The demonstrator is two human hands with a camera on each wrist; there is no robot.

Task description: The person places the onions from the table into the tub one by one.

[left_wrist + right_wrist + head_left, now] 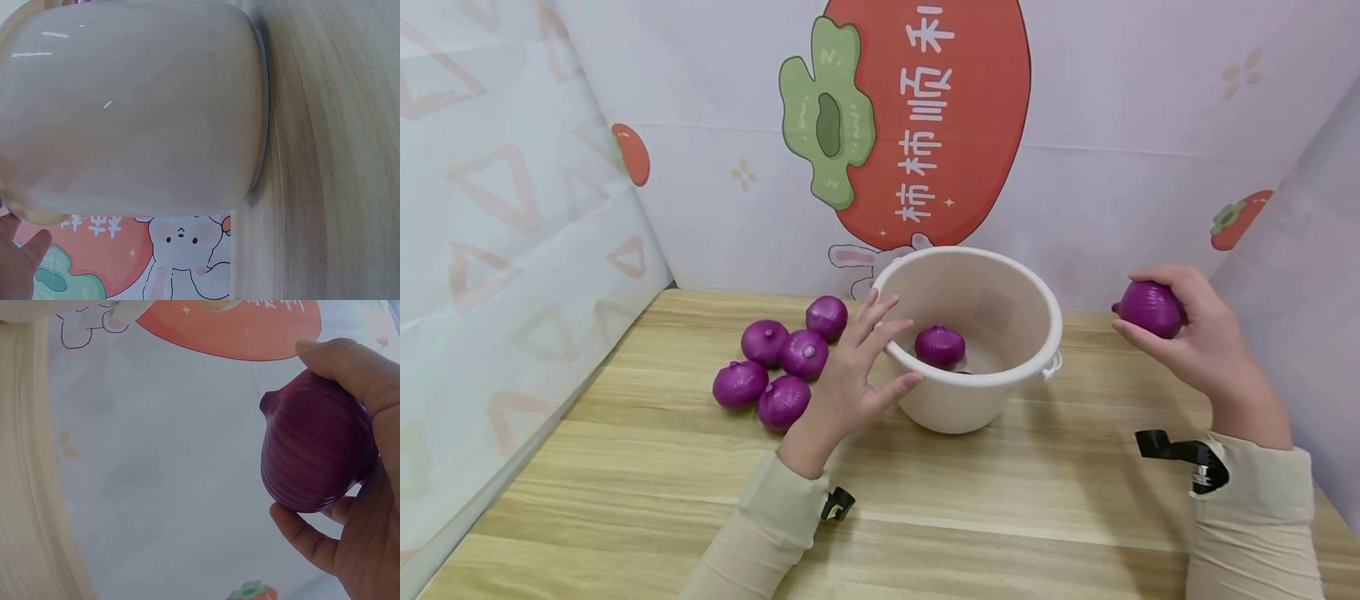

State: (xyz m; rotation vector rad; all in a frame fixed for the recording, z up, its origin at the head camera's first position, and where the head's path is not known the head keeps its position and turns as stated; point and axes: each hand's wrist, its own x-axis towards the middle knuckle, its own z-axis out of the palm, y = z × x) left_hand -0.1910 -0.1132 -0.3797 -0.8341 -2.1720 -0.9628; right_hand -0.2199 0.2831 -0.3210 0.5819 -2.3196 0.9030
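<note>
In the head view a purple onion (1150, 309) is held up by my right hand (1206, 342), thumb below and fingers over its top. The right wrist view shows that onion (315, 444) close up, its pointed tip turned away from the palm. My left hand (853, 379) is at the left rim of a white bucket (955, 408), fingers spread and fairly straight, thumb on the near side. Inside the bucket lies one onion (939, 345), with a sliver of another purple thing half hidden behind the rim. The bucket's outer wall (131, 112) fills much of the left wrist view.
Several purple onions (803, 354) sit clustered on the wooden table (647, 483), left of the bucket and beside my left hand. A white handle joint (1052, 365) sticks out on the bucket's right. Printed cloth walls (1120, 208) stand behind and at both sides.
</note>
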